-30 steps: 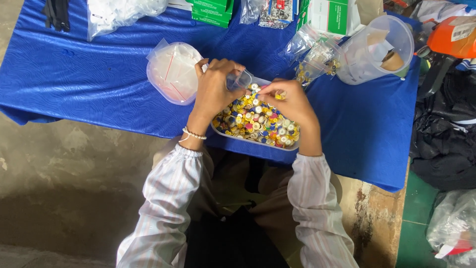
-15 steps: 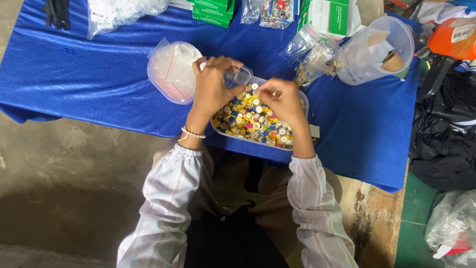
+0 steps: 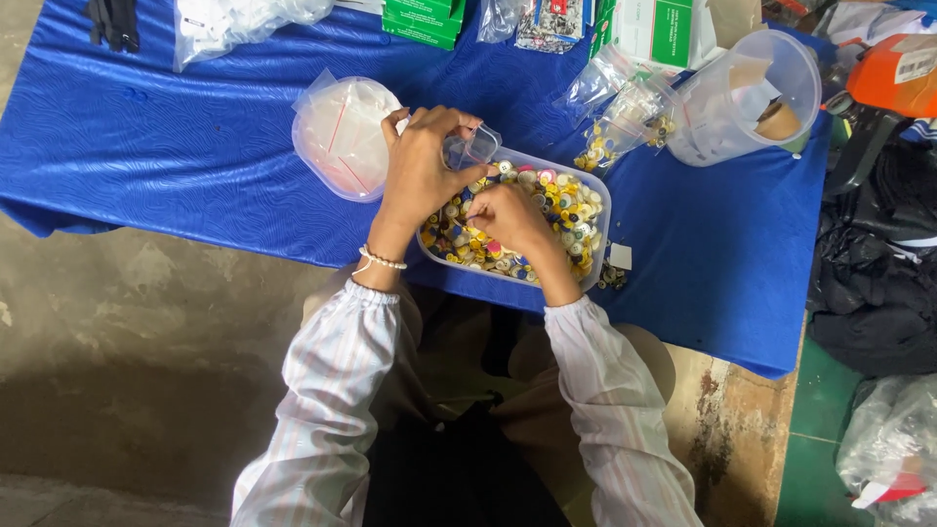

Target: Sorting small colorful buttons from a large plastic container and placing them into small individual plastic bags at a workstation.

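Observation:
A clear plastic tub [image 3: 603, 200] full of small colourful buttons, mostly yellow, sits on the blue cloth near the table's front edge. My left hand [image 3: 422, 166] holds a small clear plastic bag [image 3: 470, 146] just above the tub's left end. My right hand [image 3: 508, 217] rests down among the buttons in the tub, fingers bent; whether it pinches a button is hidden.
A stack of clear zip bags [image 3: 342, 132] lies left of the tub. Filled small bags [image 3: 625, 122] and a tipped clear jug [image 3: 752, 98] lie to the right. Green boxes [image 3: 429, 18] line the back. Dark bags [image 3: 874, 283] lie on the floor at right.
My right hand has moved left and down into the buttons, closer to the left hand. The left hand keeps the small bag in about the same place.

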